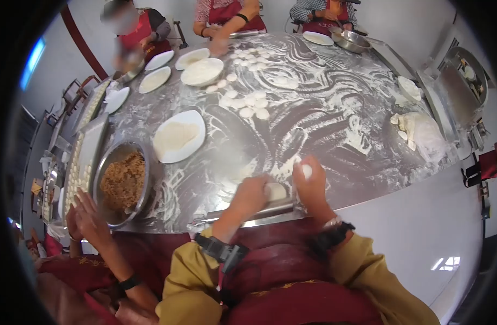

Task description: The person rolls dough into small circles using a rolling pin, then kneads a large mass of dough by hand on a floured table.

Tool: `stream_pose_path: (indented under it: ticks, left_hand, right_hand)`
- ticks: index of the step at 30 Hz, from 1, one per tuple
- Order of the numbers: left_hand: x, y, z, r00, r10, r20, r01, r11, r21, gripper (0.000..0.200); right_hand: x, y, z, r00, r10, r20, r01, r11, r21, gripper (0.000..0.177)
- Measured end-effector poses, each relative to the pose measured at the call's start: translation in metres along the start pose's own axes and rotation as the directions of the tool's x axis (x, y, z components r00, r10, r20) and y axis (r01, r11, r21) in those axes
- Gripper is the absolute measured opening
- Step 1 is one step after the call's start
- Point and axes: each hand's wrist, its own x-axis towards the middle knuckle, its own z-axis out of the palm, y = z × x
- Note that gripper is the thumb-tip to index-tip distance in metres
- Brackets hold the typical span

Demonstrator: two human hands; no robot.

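My right hand (312,189) is closed, with a small round white piece of dough (307,171) showing between its fingers. To its left, my left hand (249,199) is curled palm-down, its fingers blurred at the edge of a flat white dough round (275,192). This dough round lies on the floured metal table between the two hands. Just below it, a shiny metal bar (267,212) runs along the table's front edge, beneath my hands.
A steel bowl of brown filling (146,157) stands left, near a co-worker's hands (88,219) and a tray of dumplings (78,173). A white plate with flour (197,146) is ahead. Dough pieces (248,103) lie mid-table; a plastic-covered dough mass (424,132) sits right. People work across the table.
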Motion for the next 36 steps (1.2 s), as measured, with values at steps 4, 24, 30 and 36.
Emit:
stream_pose_path:
  ticks: [4, 24, 30, 36]
  left_hand:
    - [0.006, 0.015, 0.005, 0.999, -0.036, -0.038, 0.036, 0.999, 0.002, 0.024]
    - [0.106, -0.078, -0.091, 0.932, 0.048, -0.358, -0.010, 0.994, 0.108, 0.035]
    - [0.187, -0.038, -0.009, 0.930, 0.291, -0.226, -0.198, 0.912, 0.358, 0.048]
    - [0.129, 0.012, -0.019, 0.991, 0.113, 0.069, -0.132, 0.832, 0.539, 0.030]
  right_hand:
    - [0.028, -0.007, 0.023, 0.994, -0.102, -0.050, 0.102, 0.995, 0.008, 0.013]
    - [0.003, -0.015, -0.006, 0.999, 0.010, 0.041, -0.014, 0.996, 0.093, 0.012]
    - [0.000, -0.022, -0.011, 0.997, 0.049, 0.056, -0.054, 0.995, 0.085, 0.012]
    - [-0.001, -0.020, -0.009, 0.998, 0.051, 0.039, -0.054, 0.994, 0.095, 0.012]
